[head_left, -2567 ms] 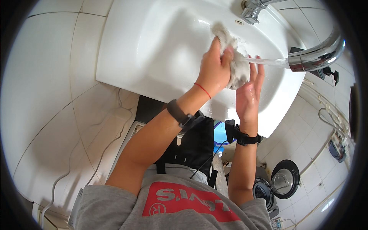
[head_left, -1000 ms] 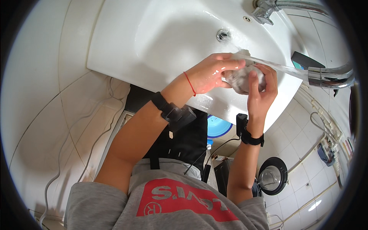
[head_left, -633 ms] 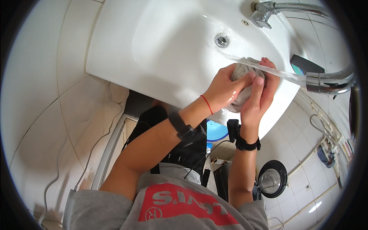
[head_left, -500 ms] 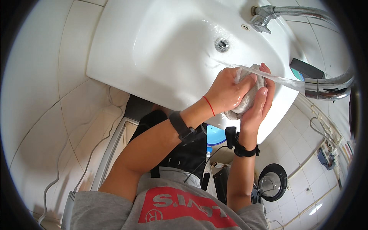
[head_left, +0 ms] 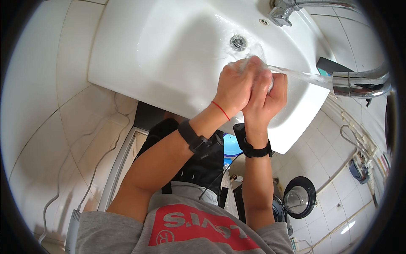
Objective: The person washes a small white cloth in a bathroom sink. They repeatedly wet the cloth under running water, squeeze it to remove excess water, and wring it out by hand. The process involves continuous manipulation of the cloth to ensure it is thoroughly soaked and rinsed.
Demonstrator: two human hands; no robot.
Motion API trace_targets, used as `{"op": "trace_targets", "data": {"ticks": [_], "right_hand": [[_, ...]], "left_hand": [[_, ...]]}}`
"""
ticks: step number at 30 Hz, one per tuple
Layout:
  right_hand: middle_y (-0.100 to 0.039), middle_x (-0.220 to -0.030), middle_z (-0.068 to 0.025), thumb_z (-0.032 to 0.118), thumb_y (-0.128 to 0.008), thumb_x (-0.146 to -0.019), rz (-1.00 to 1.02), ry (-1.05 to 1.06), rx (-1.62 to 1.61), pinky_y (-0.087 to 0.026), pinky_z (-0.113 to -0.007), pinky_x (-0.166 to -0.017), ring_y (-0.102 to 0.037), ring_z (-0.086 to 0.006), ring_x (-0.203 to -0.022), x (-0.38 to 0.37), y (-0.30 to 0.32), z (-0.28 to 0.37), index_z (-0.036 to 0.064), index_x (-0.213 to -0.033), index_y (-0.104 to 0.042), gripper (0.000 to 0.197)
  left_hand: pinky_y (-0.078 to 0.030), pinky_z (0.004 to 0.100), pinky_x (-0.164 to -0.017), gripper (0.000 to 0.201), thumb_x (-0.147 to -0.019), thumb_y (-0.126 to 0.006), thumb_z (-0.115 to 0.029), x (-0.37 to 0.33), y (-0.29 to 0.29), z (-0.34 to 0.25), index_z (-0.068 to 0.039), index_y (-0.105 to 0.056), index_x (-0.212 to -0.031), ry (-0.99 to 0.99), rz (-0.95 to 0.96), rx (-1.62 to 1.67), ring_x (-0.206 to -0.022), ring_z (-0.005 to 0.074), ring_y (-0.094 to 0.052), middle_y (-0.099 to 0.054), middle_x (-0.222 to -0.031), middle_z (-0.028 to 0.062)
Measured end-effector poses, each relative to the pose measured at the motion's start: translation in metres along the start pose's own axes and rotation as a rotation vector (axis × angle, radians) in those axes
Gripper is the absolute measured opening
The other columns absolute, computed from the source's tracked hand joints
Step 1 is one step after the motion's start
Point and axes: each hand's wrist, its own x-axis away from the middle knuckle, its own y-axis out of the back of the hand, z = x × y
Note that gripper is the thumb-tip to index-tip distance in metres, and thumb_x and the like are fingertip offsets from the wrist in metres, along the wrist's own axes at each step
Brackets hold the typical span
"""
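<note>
My left hand (head_left: 235,86) and my right hand (head_left: 265,94) are pressed together over the white sink, fingers closed around a wet, grey-white ribbed cloth (head_left: 270,86). Most of the cloth is hidden by the fingers, so its kind cannot be made out. A stream of water (head_left: 302,76) runs from the chrome spout (head_left: 359,84) onto the hands and the cloth. Water splashes off toward the drain (head_left: 238,42), just beyond my fingers. Both wrists wear black straps with small devices.
The sink (head_left: 169,80) has a wide basin with its front edge near my body. Another chrome tap fitting (head_left: 281,13) sits at its back right. Below on the right stands a front-loading washer with its round door (head_left: 299,197) open. A blue basin (head_left: 232,146) is under the sink.
Both hands have moved left and slightly away from the spout, toward the drain. The fingers have closed tighter, covering the cloth that was showing between the palms.
</note>
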Motion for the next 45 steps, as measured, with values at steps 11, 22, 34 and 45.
{"op": "trace_targets", "data": {"ticks": [11,22,34,45], "right_hand": [[-0.063,-0.119,-0.0086,0.038,-0.052,-0.104,0.113,-0.567,-0.661,-0.050,-0.031,-0.084,-0.060,-0.0167,-0.101,-0.008,-0.005,0.019,0.0014,-0.133,-0.053,0.047],[-0.065,-0.096,-0.0034,0.045,-0.042,-0.108,0.110,-0.686,-0.482,-0.050,-0.029,-0.078,-0.061,-0.0130,-0.088,0.000,-0.005,0.001,-0.0013,-0.125,-0.059,0.052],[-0.067,-0.116,-0.0127,0.036,-0.058,-0.102,0.177,-0.187,0.044,-0.049,-0.032,-0.088,-0.062,-0.0198,-0.101,-0.002,0.013,-0.002,-0.0062,-0.124,-0.061,0.047],[-0.035,-0.159,-0.0209,0.046,-0.039,-0.104,0.410,-0.168,-0.409,-0.022,-0.048,-0.122,-0.031,-0.0325,-0.149,-0.031,0.031,0.001,-0.0033,-0.147,-0.044,0.065]], "left_hand": [[-0.052,0.0337,-0.074,0.029,-0.099,-0.053,-0.020,0.009,0.011,-0.009,0.001,-0.056,-0.119,-0.389,-0.080,-0.163,-0.082,0.0194,-0.062,-0.066,-0.094,0.0130],[-0.053,0.0290,-0.072,0.035,-0.096,-0.071,-0.032,0.008,0.002,0.002,0.002,-0.063,-0.102,-0.314,-0.028,-0.314,-0.081,0.0118,-0.065,-0.070,-0.088,0.0098],[-0.054,0.0308,-0.078,0.037,-0.102,-0.060,-0.035,-0.001,0.004,-0.001,-0.006,-0.060,-0.125,0.204,0.088,0.521,-0.105,0.0155,-0.061,-0.064,-0.111,0.0048],[-0.053,0.0307,-0.085,0.040,-0.097,-0.066,-0.029,-0.011,-0.001,0.000,-0.001,-0.060,-0.124,0.299,0.038,0.629,-0.101,0.0153,-0.065,-0.067,-0.111,0.0077]]}}
